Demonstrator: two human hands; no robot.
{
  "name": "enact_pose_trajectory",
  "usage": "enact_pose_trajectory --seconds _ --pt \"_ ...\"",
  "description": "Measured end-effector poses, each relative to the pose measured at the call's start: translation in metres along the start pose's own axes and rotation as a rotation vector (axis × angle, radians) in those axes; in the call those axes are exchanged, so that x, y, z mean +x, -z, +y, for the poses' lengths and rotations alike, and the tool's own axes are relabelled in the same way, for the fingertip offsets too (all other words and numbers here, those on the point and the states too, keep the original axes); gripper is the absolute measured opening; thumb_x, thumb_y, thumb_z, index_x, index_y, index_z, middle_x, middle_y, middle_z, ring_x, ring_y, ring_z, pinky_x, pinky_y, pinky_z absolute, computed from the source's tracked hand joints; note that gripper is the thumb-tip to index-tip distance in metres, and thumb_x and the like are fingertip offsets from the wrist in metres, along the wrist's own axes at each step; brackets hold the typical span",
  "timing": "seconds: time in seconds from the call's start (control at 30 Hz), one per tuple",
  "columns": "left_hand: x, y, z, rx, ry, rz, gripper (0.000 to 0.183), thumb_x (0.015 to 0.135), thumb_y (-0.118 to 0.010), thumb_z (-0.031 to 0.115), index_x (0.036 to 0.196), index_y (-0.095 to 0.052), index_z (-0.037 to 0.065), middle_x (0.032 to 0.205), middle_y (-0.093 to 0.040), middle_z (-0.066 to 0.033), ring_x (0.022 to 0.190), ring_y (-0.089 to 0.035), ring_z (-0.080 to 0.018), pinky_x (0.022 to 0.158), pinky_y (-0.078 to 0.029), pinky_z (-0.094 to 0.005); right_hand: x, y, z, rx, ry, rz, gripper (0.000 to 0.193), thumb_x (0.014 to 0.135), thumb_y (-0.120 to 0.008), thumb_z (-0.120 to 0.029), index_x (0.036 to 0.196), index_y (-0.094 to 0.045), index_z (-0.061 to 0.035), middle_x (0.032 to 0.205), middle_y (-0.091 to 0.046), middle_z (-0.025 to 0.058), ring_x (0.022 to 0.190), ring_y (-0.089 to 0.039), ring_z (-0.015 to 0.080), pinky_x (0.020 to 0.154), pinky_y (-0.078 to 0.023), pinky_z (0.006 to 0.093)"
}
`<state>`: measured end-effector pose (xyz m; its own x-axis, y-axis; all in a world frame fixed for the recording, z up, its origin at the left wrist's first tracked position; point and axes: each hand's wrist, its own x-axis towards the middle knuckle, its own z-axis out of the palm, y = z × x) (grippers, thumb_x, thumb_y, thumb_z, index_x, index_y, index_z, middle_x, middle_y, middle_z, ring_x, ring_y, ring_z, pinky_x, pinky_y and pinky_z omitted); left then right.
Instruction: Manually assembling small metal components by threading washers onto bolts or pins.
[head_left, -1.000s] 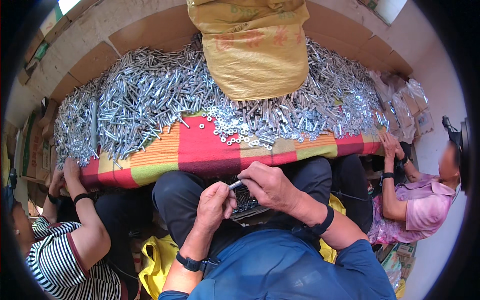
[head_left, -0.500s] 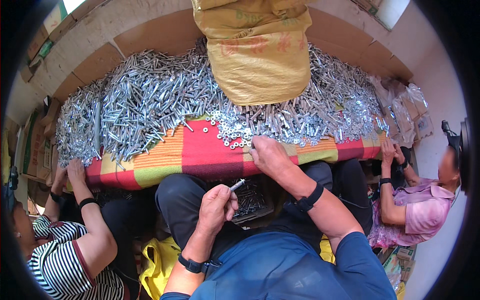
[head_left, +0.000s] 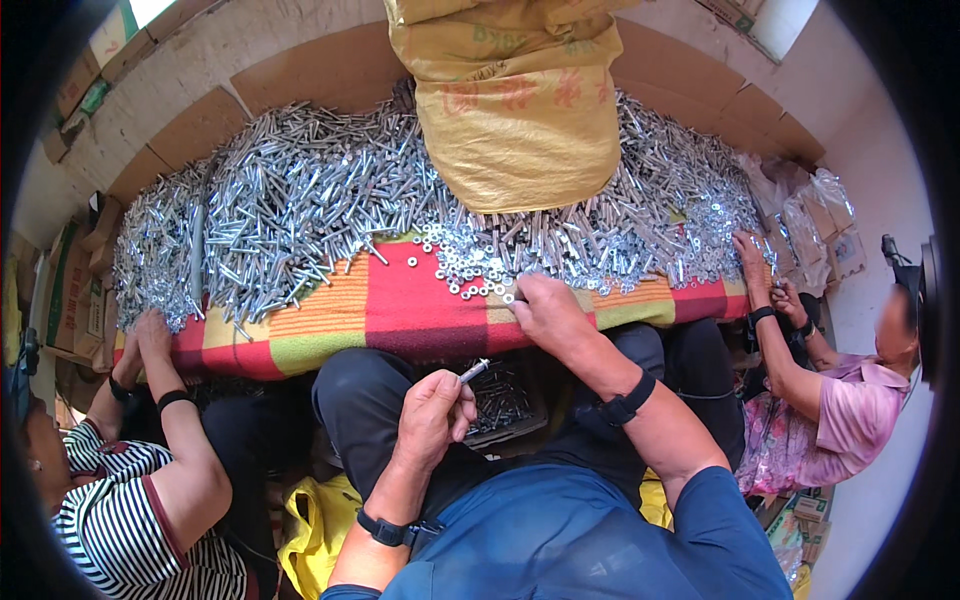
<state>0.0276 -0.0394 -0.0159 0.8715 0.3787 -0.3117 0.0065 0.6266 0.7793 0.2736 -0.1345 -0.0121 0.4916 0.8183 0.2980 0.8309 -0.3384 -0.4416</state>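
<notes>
Pinched in my left hand [head_left: 437, 408] is a short metal anchor bolt [head_left: 475, 371], its narrow threaded end pointing up and to the right. It is held above my lap, in front of the cloth-covered table edge. My right hand [head_left: 552, 315] is at the front edge of a scatter of washers [head_left: 462, 270], thumb and fingers closed together. A small pale ring, seemingly a washer, shows at those fingertips, partly covered by them. Behind the washers lies a broad heap of metal bolts and rods [head_left: 310, 190] on the red, yellow and orange checked cloth [head_left: 420, 310].
A yellow woven sack [head_left: 520, 130] hangs over the heap's middle. Below the table edge is a tray of dark metal pieces [head_left: 503, 405]. Co-workers sit close on both sides, one in a striped shirt [head_left: 130, 520], one in pink [head_left: 860, 420]. Cardboard [head_left: 320, 75] lines the back.
My right hand has drawn slightly back and to the right from the washers. My left hand stays put with the bolt. The right co-worker's one hand has reached up toward the heap.
</notes>
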Motion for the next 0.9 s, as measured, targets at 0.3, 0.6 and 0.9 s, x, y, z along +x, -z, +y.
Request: enact_pose_trajectory --seconds 0.3,0.6,0.9 --pt "0.0 -0.001 0.0 -0.003 -0.004 0.005 0.036 0.108 -0.051 0.035 0.091 -0.06 0.005 0.07 -0.065 -0.0084 0.044 -0.048 -0.0094 0.04 -0.033 -0.0215 -0.013 0.049 -0.049 1.08 -0.529 -0.414 0.011 0.091 -0.073 -0.008 0.094 -0.066 -0.0004 0.08 -0.069 0.0047 0.069 -0.068 0.0107 0.061 -0.056 0.0243" --pt "0.001 0.0 0.0 0.029 0.015 0.003 0.035 0.107 -0.053 0.036 0.091 -0.061 0.006 0.07 -0.065 -0.0062 0.044 -0.048 -0.008 0.04 -0.033 -0.0206 -0.026 0.051 -0.072 1.04 -0.383 -0.517 0.015 0.093 -0.069 -0.005 0.106 -0.067 0.0023 0.086 -0.07 0.0058 0.072 -0.068 0.0097 0.065 -0.056 0.0244" --pt "0.002 0.002 -0.004 0.026 0.008 -0.031 0.036 0.106 -0.054 0.038 0.091 -0.061 0.005 0.07 -0.064 -0.0052 0.045 -0.049 -0.0073 0.041 -0.033 -0.0203 -0.03 0.051 -0.072 0.915 -0.124 -0.414 0.013 0.09 -0.068 -0.001 0.102 -0.066 0.0032 0.087 -0.07 0.0071 0.077 -0.07 0.0128 0.069 -0.057 0.0272"
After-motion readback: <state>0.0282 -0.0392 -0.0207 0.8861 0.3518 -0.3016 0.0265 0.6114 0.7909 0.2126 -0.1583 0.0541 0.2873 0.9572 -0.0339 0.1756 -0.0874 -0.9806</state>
